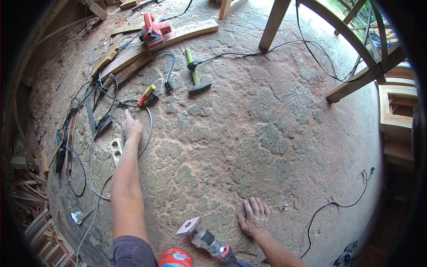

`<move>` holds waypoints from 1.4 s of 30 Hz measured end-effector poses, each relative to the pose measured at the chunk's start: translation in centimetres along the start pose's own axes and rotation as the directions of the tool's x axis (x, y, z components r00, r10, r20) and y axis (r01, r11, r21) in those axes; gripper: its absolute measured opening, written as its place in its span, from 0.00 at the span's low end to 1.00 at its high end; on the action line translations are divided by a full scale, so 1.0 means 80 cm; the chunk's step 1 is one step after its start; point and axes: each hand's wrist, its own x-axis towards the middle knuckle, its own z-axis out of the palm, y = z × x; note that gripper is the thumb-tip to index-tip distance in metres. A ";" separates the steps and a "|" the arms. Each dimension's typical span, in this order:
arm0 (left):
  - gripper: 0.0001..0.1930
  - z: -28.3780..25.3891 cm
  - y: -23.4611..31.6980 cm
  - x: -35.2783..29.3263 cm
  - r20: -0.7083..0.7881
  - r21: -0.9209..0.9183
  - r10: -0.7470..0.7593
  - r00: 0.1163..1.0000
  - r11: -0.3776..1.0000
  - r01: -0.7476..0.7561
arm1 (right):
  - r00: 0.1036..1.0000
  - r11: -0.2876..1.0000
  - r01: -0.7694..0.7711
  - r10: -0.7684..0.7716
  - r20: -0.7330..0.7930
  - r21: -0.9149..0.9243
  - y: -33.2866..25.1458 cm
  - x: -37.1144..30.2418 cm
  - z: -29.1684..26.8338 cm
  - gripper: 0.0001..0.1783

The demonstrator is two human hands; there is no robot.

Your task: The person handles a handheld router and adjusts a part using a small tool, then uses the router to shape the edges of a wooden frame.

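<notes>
One red container (pixel 175 258), partly cut off from view, is nearest the person, to the near right of the white socket block (pixel 116 150). Just right of that container lies a handheld power tool (pixel 209 242) with a square, pale base plate, well to the near right of the block. Farther right of the block, the person's right hand (pixel 255 218) rests palm down on the rough floor (pixel 222 147), fingers spread, holding nothing that shows; a small metal piece (pixel 285 206) lies near it. The block itself lies on the floor beside the outstretched left forearm. Just beyond it is the left hand (pixel 132 129), well apart from the right; whether its fingers touch the floor or a cable cannot be told. Past the block and slightly right, a tool with a red and yellow handle (pixel 147 95) lies close ahead of that hand. Farther in that direction lies a green-handled hammer (pixel 195 79), and farthest beyond the block, a red power tool (pixel 155 29) sits on a curved timber (pixel 191 31).
</notes>
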 end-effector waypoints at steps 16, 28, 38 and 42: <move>0.29 -0.222 0.202 -0.350 0.141 -0.560 -0.058 0.988 0.818 0.128 | 0.998 0.994 -0.048 0.044 0.041 0.097 0.000 -0.012 -0.007 0.38; 0.13 -0.310 0.118 -0.723 0.133 -0.389 0.356 0.925 0.877 -0.281 | 0.465 0.226 -0.699 -0.578 0.671 0.679 0.001 -0.129 -0.211 0.35; 0.51 -0.213 0.163 -0.784 -0.084 -0.795 -0.380 0.921 0.583 0.168 | 0.889 0.155 -0.456 0.112 0.444 0.876 -0.059 -0.393 -0.199 0.17; 0.65 -0.166 0.166 -0.767 0.286 -0.467 -0.475 0.832 0.689 0.554 | 0.857 -0.043 -0.504 0.100 0.506 0.862 -0.060 -0.385 -0.219 0.16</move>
